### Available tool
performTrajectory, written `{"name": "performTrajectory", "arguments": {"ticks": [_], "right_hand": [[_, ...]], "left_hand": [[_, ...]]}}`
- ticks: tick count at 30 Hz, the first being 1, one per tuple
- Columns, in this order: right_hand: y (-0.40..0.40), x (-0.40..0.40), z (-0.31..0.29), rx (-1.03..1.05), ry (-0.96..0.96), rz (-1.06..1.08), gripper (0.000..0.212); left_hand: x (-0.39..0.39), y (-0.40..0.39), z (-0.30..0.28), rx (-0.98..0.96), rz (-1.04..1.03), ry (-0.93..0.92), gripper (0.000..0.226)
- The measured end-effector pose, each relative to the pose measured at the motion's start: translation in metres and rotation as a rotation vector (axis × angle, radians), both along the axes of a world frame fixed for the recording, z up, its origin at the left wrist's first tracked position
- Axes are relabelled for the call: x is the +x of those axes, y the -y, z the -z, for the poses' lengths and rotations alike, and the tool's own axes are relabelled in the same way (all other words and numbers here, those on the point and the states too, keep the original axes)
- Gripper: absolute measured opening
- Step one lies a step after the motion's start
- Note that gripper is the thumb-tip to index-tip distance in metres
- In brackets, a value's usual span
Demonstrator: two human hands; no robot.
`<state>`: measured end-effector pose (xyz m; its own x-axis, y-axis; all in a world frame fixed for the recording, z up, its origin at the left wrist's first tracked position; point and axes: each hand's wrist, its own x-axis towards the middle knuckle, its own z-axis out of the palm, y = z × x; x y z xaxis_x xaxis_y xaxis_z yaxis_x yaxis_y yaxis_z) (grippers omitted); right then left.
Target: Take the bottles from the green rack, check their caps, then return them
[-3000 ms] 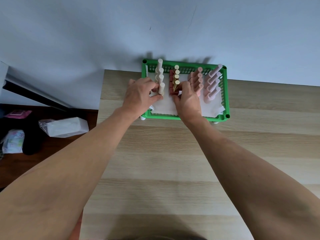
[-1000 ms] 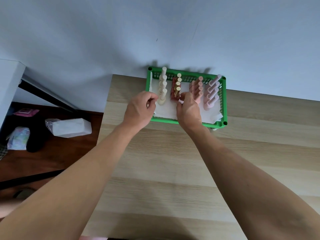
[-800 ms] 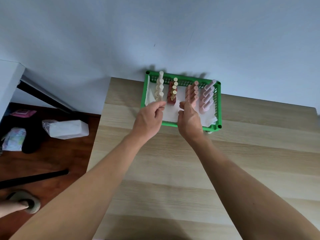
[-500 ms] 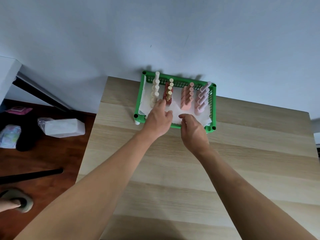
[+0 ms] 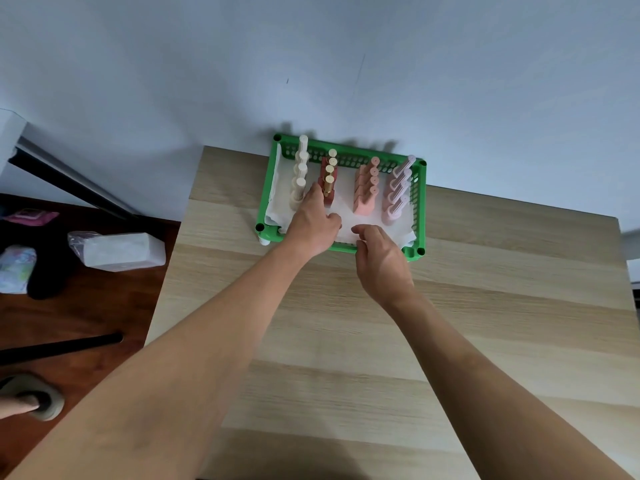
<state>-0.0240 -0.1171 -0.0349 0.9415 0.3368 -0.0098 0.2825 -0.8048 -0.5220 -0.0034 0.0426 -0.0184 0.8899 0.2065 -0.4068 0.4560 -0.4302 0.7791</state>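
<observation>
The green rack (image 5: 420,206) stands at the table's far edge against the wall, lined with white paper. Four rows of bottles stand upright in it: cream (image 5: 299,183), red with gold caps (image 5: 329,194), peach (image 5: 365,192) and lilac (image 5: 396,194). My left hand (image 5: 313,221) reaches over the rack's front rim. Its fingertips lie against the left side of the front red bottle, with the thumb held apart below it. My right hand (image 5: 381,259) hovers over the front rim, below the peach row. Its fingers are loosely curled and hold nothing.
The wooden table (image 5: 485,289) ends on the right near the frame edge. On the dark floor to the left lie a white wrapped package (image 5: 117,251), a black bar (image 5: 59,348) and a foot in a slipper (image 5: 31,403). A pale wall rises behind the rack.
My left hand has moved right from the cream row to the front red bottle. My right hand has drawn back from the red row to the rack's front rim.
</observation>
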Motion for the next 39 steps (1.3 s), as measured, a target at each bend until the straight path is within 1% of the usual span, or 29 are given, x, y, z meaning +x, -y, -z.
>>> {"name": "performTrajectory", "arguments": {"ticks": [5,8,11,12,15,18,22,24,27,32,39], "right_hand": [[0.000,0.003,0.002,0.001,0.004,-0.006,0.028],[0.000,0.003,0.003,0.004,0.010,-0.005,0.028],[0.000,0.003,0.003,0.005,0.015,-0.009,0.027],[0.000,0.003,0.002,0.006,0.019,-0.011,0.027],[0.000,0.002,0.002,0.014,0.026,-0.012,0.027],[0.000,0.002,0.002,0.024,0.034,-0.013,0.026],[0.000,0.002,0.001,0.030,0.039,-0.017,0.025],[0.000,0.001,0.001,0.030,0.039,-0.020,0.025],[-0.001,0.001,0.000,0.024,0.028,-0.020,0.026],[-0.001,0.001,-0.001,0.007,0.018,-0.014,0.028],[-0.003,0.000,-0.004,0.013,0.016,-0.009,0.027]], "left_hand": [[0.003,0.001,0.002,0.047,-0.003,0.001,0.047],[0.003,0.002,0.003,0.086,0.003,0.000,0.062],[0.002,0.002,0.002,0.102,0.024,-0.004,0.069],[0.002,0.003,0.001,0.105,0.029,-0.003,0.069],[-0.002,0.005,-0.002,0.130,0.044,0.044,0.055],[-0.013,0.008,-0.004,0.171,0.061,0.103,0.046],[-0.027,0.007,-0.001,0.320,0.152,0.156,0.035],[-0.027,0.004,0.000,0.383,0.197,0.156,0.035],[-0.019,0.001,-0.001,0.419,0.227,0.114,0.036],[-0.009,-0.003,0.000,0.420,0.277,0.053,0.042],[-0.007,-0.007,0.004,0.419,0.292,0.066,0.048]]}}
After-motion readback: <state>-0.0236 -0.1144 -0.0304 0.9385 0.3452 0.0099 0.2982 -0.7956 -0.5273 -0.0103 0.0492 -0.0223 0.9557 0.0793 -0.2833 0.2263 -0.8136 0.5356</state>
